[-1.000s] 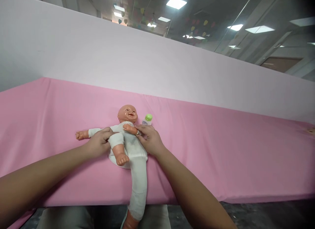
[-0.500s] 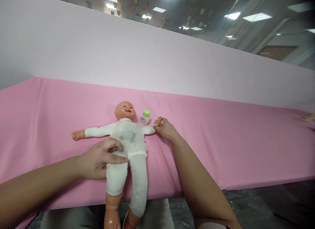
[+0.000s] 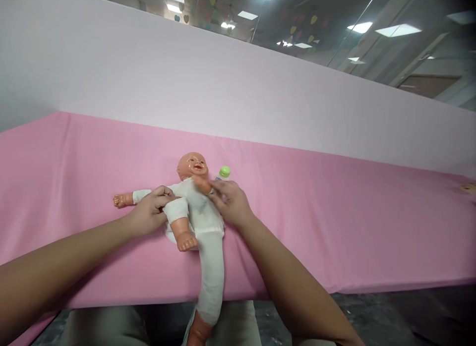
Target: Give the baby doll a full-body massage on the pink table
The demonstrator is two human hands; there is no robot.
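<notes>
A baby doll [image 3: 197, 212] in a white suit lies face up on the pink table cover [image 3: 334, 227], head toward the far side. My left hand [image 3: 150, 214] grips its bent leg, folded up toward the belly, foot in the air. My right hand [image 3: 228, 202] holds the doll's arm, folded across its chest. The doll's other arm stretches out to the left, and its other leg hangs over the table's near edge. A small white bottle with a green cap [image 3: 223, 173] stands just behind my right hand, beside the doll's head.
A pale pink partition wall [image 3: 223, 88] rises behind the table. The table's near edge runs across the bottom, with dark floor [image 3: 390, 316] below it. A small object [image 3: 469, 188] lies at the far right edge.
The doll lay with both legs straight and arms spread half a second ago. Since then my left hand has bent one leg up and my right hand has folded the arm over the chest.
</notes>
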